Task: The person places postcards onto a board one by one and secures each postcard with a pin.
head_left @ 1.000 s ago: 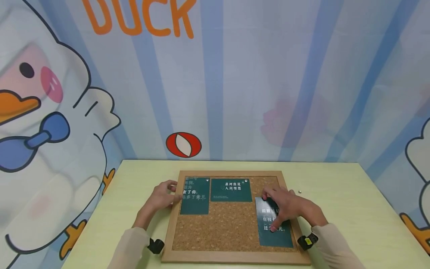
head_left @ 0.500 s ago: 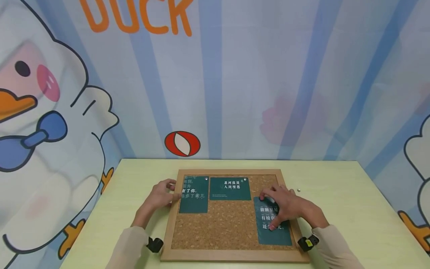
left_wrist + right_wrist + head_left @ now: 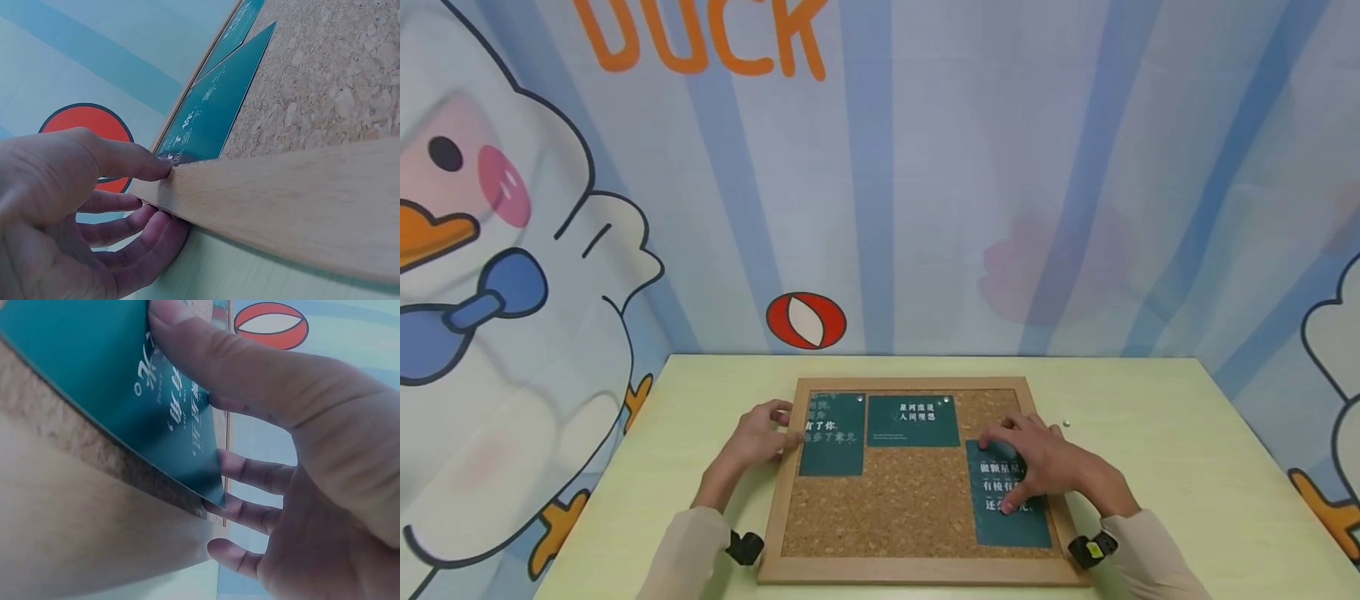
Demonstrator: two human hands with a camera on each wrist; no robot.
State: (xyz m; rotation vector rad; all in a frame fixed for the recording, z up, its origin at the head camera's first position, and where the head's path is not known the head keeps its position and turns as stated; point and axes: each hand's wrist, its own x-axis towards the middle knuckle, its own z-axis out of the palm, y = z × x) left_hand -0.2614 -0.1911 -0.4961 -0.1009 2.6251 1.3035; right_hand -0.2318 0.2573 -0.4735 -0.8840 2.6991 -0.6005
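A wood-framed corkboard (image 3: 880,508) lies on the table. My left hand (image 3: 756,435) grips its left frame edge, thumb on top and fingers curled against the outer side, as the left wrist view shows. At the board's right, my right hand (image 3: 1041,458) holds a dark green card (image 3: 1011,529) with white writing. Its thumb presses on the card's face, and in the right wrist view some fingertips (image 3: 230,464) meet the far edge. The hand hides the card's upper right part. Two more green cards, one upright (image 3: 832,461) and one sideways (image 3: 917,437), lie along the board's top left.
Clear round pushpins sit on the upright card's top right corner (image 3: 860,398) and the sideways card's corner (image 3: 946,399). Another small pushpin (image 3: 1066,424) lies on the pale table (image 3: 1150,450) right of the board. A printed curtain (image 3: 940,208) hangs behind the table.
Both hands keep their places on the board and the card. Shine on the held card's upper part has faded, and its writing shows more clearly. The head view has shifted slightly.
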